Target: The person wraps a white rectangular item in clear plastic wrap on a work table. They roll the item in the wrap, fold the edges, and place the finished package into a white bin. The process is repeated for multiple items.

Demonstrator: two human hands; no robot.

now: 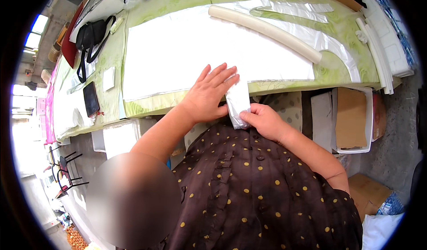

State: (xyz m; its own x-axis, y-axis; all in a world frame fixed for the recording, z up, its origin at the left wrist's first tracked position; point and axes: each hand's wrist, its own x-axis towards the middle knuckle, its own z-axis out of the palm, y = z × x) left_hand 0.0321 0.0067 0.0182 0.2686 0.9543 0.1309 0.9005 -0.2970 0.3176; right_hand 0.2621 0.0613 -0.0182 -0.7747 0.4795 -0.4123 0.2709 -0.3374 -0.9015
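A folded strip of white plastic film (238, 100) hangs over the table's near edge toward my body. My right hand (265, 122) pinches its lower end between thumb and fingers. Stretched out flat, my left hand (209, 92) lies at the strip's upper left side, with its fingertips over the white sheets. Spread beyond it is a wide stack of white plastic sheets (173, 50). A long pale tube (264, 30) rests slantwise across the stack's right part.
The table wears a green patterned cloth (160, 102). Loose film strips (342, 56) lie at the right. To the left are a black bag (91, 36) and a phone (91, 99). Bins with cardboard (351, 116) stand below the right edge, and a chair (66, 172) is at lower left.
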